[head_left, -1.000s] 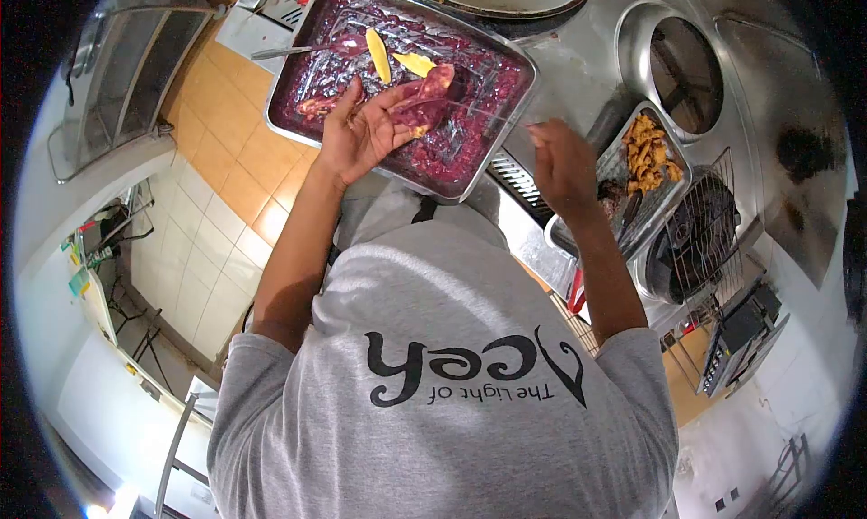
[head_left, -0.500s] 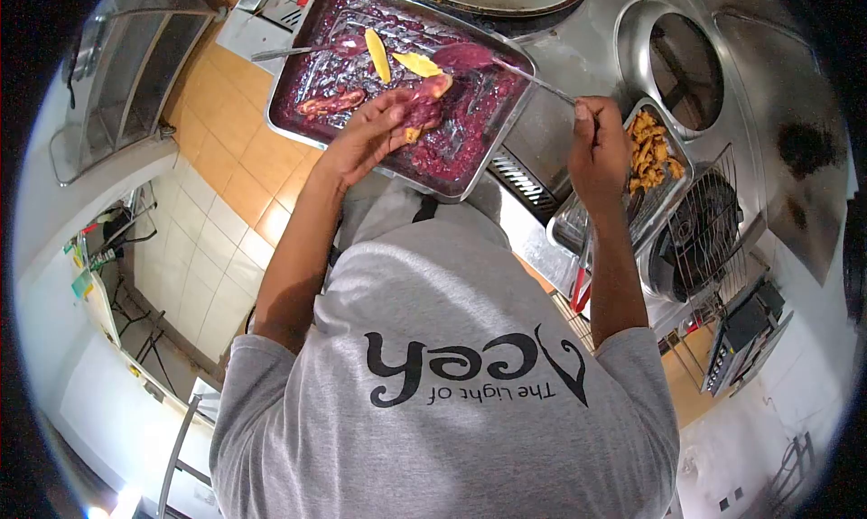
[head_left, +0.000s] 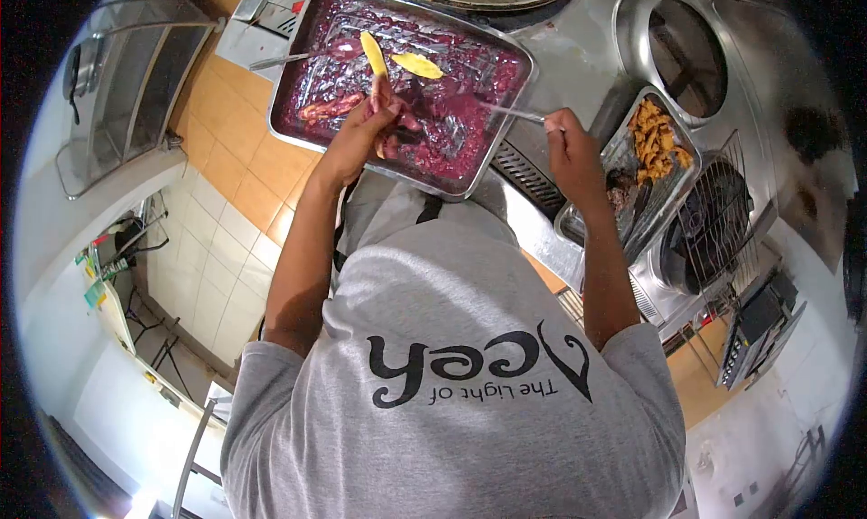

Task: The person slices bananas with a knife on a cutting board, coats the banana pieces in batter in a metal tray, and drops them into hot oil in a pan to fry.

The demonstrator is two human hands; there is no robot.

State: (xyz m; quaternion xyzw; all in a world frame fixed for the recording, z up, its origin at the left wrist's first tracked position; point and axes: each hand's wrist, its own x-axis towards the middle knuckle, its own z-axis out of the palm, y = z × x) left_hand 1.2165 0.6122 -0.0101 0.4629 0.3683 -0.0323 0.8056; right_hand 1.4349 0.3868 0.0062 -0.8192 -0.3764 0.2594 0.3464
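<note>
A steel tray [head_left: 293,126] smeared with purple batter lies in front of me. My left hand [head_left: 361,133] is over its middle, fingers closed on a batter-coated slice [head_left: 384,99]. My right hand [head_left: 567,149] grips the handle of a metal spoon [head_left: 506,113] at the tray's right rim, with the spoon's bowl down in the batter beside the left hand. Two bare yellow slices [head_left: 373,54] [head_left: 417,65] lie at the tray's far side, and a coated strip [head_left: 327,111] lies left of my left hand.
A second spoon [head_left: 282,60] rests on the tray's left rim. To the right stand a smaller tray with fried orange pieces [head_left: 655,140], a wire basket [head_left: 713,217] and a round steel well [head_left: 686,54]. Tiled floor shows at the left.
My left hand has turned palm down and lowered the coated slice into the batter. My right hand has shifted left, swinging the spoon from the tray's far edge to its middle.
</note>
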